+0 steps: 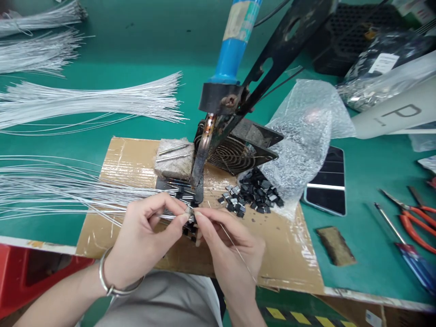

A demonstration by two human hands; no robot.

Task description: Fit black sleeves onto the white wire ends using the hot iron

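My left hand (146, 231) pinches the end of a thin white wire (85, 211) that trails off to the left. My right hand (225, 240) meets it fingertip to fingertip, pinching a small dark component (188, 213) and a strand of solder wire (238, 252) that runs back over the hand. Both hands hover over a cardboard sheet (126, 159), just in front of the tip of a blue-handled soldering iron (235, 41) clamped in a black stand (272, 50). A small jig with metal pins (180, 188) sits under the iron tip.
A pile of small black components (254, 193) spills from a bubble-wrap bag (303, 131). Bundles of white wires (88, 102) lie to the left. A fan (235, 152), a phone (327, 181), red-handled pliers (413, 222), a screwdriver (408, 254) and a brown sponge (335, 245) surround the cardboard.
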